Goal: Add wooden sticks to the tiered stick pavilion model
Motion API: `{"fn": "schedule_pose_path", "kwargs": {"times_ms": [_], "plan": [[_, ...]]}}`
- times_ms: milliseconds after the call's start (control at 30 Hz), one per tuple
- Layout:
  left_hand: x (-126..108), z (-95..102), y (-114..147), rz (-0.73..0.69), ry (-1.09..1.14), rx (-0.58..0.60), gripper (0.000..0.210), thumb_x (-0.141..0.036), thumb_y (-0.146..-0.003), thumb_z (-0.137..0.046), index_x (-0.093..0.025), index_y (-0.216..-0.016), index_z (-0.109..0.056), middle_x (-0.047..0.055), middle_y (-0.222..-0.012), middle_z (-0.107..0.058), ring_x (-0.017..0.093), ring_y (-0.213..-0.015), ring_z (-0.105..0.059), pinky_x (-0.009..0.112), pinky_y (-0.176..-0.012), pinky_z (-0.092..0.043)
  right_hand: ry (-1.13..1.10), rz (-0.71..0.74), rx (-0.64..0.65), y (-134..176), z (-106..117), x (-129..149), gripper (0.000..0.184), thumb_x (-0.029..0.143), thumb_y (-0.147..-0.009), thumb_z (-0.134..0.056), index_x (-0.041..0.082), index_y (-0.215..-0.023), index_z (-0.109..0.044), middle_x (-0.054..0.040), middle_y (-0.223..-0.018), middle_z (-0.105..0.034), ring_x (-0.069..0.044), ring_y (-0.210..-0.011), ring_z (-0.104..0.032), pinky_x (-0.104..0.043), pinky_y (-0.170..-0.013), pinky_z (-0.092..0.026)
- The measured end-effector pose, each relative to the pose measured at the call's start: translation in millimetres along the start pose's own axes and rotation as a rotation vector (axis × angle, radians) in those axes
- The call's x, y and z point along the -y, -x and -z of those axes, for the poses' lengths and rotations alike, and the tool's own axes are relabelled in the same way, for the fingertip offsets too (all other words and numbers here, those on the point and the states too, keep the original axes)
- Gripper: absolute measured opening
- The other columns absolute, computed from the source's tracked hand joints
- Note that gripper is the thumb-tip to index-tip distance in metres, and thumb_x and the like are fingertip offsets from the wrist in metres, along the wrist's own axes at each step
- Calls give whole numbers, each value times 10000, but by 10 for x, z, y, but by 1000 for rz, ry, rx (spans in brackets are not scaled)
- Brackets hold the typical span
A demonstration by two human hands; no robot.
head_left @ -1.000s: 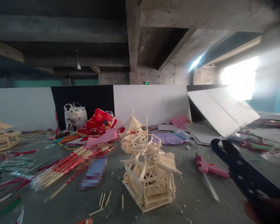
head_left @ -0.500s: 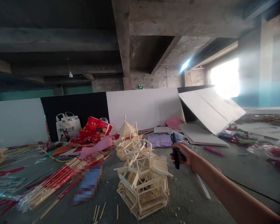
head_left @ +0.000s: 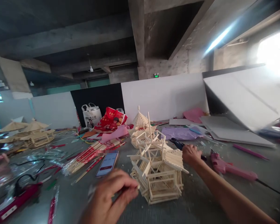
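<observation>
My left hand (head_left: pixel 114 194) is in front of the stick model, thumb and fingers pinched together. A small pale tip, like the end of a wooden stick (head_left: pixel 138 187), shows at the fingertips; the rest is hidden. My right hand (head_left: pixel 192 154) is low at the table, closed over dark-handled pliers (head_left: pixel 176 143), their ends showing on either side of it. Between the hands stands a many-sided pavilion model (head_left: pixel 164 186) of pale wooden sticks, with a slatted roof panel (head_left: pixel 174 158) on its right. A pointed-roof tower (head_left: pixel 140 121) rises behind it.
A pink glue gun (head_left: pixel 233 168) lies right of my right hand, its cord running right. Left of the model are a phone (head_left: pixel 107 165) and bundled sticks (head_left: pixel 91 155). A magenta power strip (head_left: pixel 16 199) is at lower left. White boards (head_left: pixel 235 130) lean and lie at back right.
My right hand has lowered the pliers from upright to nearly flat by the table. My left hand has come into view, pinching something small. The view has swung, bringing the glue gun into sight.
</observation>
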State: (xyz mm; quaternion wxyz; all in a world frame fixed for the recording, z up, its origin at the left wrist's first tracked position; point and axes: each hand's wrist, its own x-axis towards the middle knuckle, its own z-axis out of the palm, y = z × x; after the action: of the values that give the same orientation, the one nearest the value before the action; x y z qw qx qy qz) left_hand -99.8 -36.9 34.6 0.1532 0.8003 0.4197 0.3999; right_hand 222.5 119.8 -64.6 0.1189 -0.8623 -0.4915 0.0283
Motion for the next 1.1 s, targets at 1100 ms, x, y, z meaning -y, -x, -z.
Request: {"fn": "schedule_pose_path", "kwargs": {"times_ms": [1100], "plan": [[-221, -673, -1148, -494, -749, 460, 264, -182, -810, -448, -163, -814, -711, 79, -764, -711, 158, -639, -577, 298, -587, -346, 177, 139, 6, -150, -191, -118, 523, 573, -863, -472, 151, -1158, -566, -121, -1247, -480, -299, -1176, -406, -524, -968, -316]]}}
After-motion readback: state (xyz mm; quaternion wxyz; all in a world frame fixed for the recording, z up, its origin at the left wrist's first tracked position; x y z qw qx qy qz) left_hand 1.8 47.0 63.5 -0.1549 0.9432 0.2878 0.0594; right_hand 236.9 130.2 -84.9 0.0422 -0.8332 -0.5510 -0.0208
